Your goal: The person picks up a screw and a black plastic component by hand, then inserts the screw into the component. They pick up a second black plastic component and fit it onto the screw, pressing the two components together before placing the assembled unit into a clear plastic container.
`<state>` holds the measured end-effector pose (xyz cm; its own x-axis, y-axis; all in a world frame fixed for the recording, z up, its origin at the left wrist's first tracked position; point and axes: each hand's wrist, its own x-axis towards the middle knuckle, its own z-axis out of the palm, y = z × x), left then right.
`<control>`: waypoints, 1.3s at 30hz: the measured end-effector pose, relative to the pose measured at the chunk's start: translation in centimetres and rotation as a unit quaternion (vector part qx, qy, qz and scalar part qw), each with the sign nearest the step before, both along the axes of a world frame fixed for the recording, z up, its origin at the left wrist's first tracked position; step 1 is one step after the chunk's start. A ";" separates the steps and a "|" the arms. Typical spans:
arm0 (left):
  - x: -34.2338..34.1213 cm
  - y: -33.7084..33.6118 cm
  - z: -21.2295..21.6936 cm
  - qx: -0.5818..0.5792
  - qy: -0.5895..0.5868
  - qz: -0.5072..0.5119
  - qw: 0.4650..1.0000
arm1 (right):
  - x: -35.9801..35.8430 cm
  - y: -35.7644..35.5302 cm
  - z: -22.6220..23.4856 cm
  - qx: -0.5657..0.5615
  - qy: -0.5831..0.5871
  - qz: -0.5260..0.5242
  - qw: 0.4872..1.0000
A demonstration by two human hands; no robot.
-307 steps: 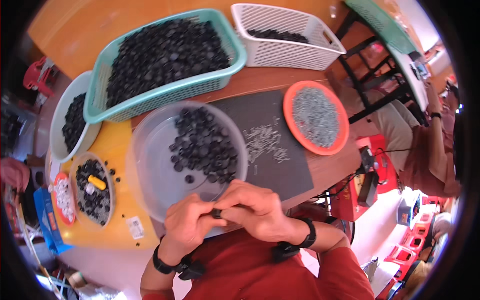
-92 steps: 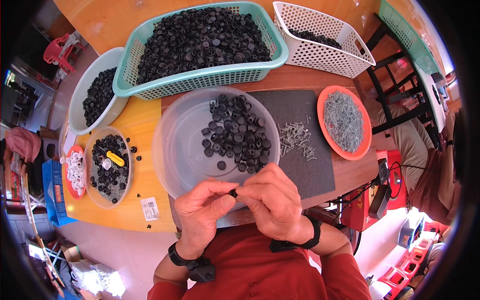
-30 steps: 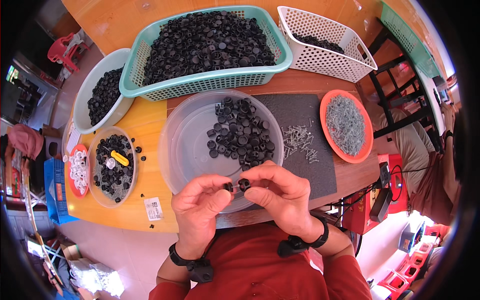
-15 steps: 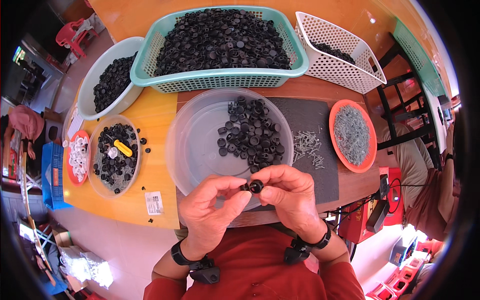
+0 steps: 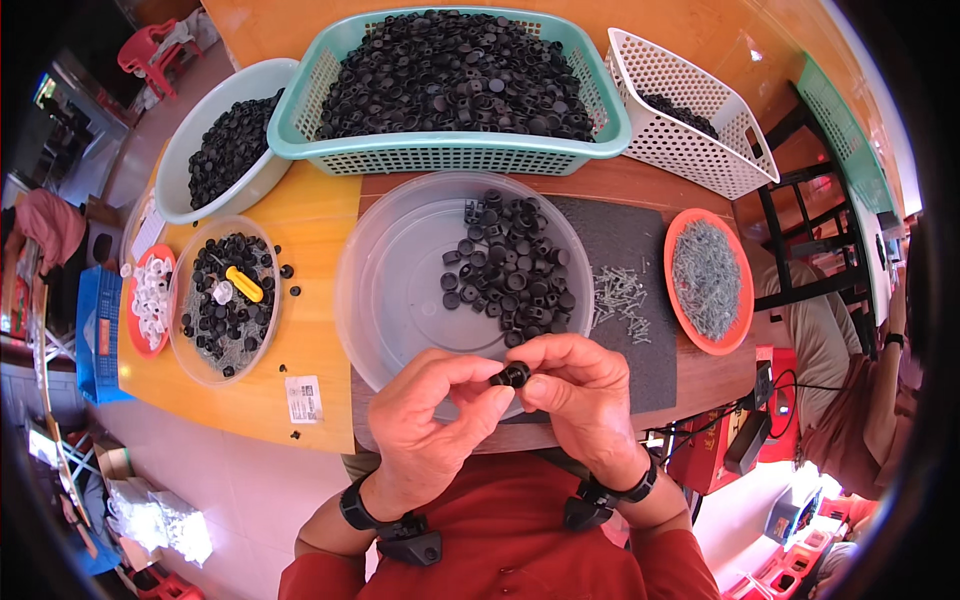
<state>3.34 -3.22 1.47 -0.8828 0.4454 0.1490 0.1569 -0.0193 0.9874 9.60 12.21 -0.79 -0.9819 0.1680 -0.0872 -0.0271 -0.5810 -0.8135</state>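
Between both hands, just over the near rim of a clear round tub, is a small round black plastic part. The thumb and fingertips of my left hand pinch its left side, where a smaller black portion shows; whether that is a separate piece I cannot tell. On its other side, my right hand grips it between thumb and forefinger. Several similar black plastic parts lie heaped in the right half of the tub. Fingertips cover much of the held part.
Behind the tub stand a green basket and a pale bowl of black parts, with a white basket beside them. Loose screws lie by an orange plate of screws. A yellow-handled tool rests in a clear dish.
The black portion at my left fingertips now sits right against the round part, which has tilted. Both hands stay pinched in nearly the same place, while the whole view has shifted slightly.
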 end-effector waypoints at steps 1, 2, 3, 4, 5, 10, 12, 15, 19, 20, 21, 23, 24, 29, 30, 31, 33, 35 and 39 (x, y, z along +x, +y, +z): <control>0.0 0.1 0.0 -0.011 0.009 0.003 1.000 | 0.0 -0.1 0.0 -0.004 0.002 -0.003 1.000; 0.0 0.2 0.0 -0.011 0.009 0.005 1.000 | -0.1 -0.1 0.0 -0.008 0.005 -0.006 1.000; 0.0 0.2 -0.1 -0.011 0.023 0.010 1.000 | -0.1 -0.1 -0.1 -0.008 0.004 -0.004 1.000; 0.0 0.3 -0.2 -0.011 0.037 0.014 0.999 | -0.1 -0.1 -0.1 -0.005 0.003 -0.007 1.000; 0.0 0.3 -0.2 -0.011 0.037 0.015 0.999 | 0.0 -0.1 -0.1 -0.002 0.001 -0.009 1.000; -0.3 0.4 -0.6 -0.020 0.129 0.017 0.991 | 0.0 -0.3 0.1 0.017 -0.005 -0.017 1.000; -0.4 0.3 -0.6 -0.024 0.129 0.014 0.991 | 0.0 -0.3 0.2 0.030 -0.008 -0.021 0.999; -0.4 0.2 -0.7 -0.027 0.128 0.009 0.991 | 0.0 -0.4 0.2 0.062 0.007 -0.025 0.998; -0.2 0.0 -0.5 -0.020 0.054 -0.003 0.998 | 0.3 -0.7 0.6 0.188 0.015 -0.054 0.981; -0.1 0.0 -0.6 -0.020 0.054 -0.006 0.998 | 0.3 -0.7 0.7 0.237 0.015 -0.058 0.970; -0.1 -0.1 -0.9 -0.007 0.028 -0.010 1.000 | 0.4 -0.7 0.8 0.236 0.014 -0.061 0.970; -0.2 -0.2 -1.1 0.005 0.002 -0.020 1.000 | 0.4 -0.8 0.9 0.294 0.036 -0.073 0.952; -0.2 -0.2 -1.2 0.010 -0.007 -0.025 1.000 | 0.4 -0.9 0.9 0.294 0.034 -0.077 0.952; 0.0 -0.2 -1.1 0.012 -0.048 -0.032 0.998 | 0.2 -0.7 0.8 0.339 0.072 -0.083 0.934; 0.0 -0.2 -1.1 0.018 -0.049 -0.033 0.998 | 0.3 -0.7 0.9 0.339 0.071 -0.085 0.934; 0.0 -0.1 -1.2 0.024 -0.049 -0.033 0.998 | 0.4 -0.7 1.0 0.300 0.054 -0.082 0.949; 0.0 -0.2 -1.1 0.018 -0.061 -0.039 0.997 | 0.5 -0.8 1.1 0.259 0.036 -0.081 0.962; -0.1 -0.2 -1.0 0.013 -0.072 -0.045 0.996 | 0.5 -0.9 0.9 0.200 0.026 -0.083 0.976; -0.3 -0.1 -0.5 -0.007 -0.091 -0.064 0.994 | 0.6 -0.3 0.4 0.243 0.049 -0.072 0.966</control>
<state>3.00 -3.30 0.95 -0.8311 0.5560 -0.0153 -0.0280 -0.0142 0.9995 10.15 11.91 -0.36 -0.9446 0.3019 0.1288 -0.1702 -0.1151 -0.9787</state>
